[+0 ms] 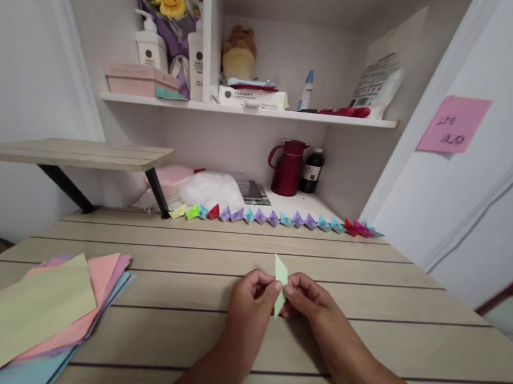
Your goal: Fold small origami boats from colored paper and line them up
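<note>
Between my two hands, just above the table (166,306), is a small folded piece of pale green paper (281,271), narrow and pointed at its top and bottom. My left hand (254,299) pinches its left side between thumb and fingers. From the other side, my right hand (312,303) grips it the same way, thumb near the middle. Fingers cover part of the folds. Beyond the hands, a row of small folded paper boats (273,219) in several colours lines the table's far edge.
A stack of coloured paper sheets (23,312) lies at the left, yellow on top. A raised wooden stand (68,151) on black legs is at the back left. Behind the boats are a red jug (288,168), a dark bottle (312,171) and a white plastic bag (213,190), under a loaded shelf (248,112).
</note>
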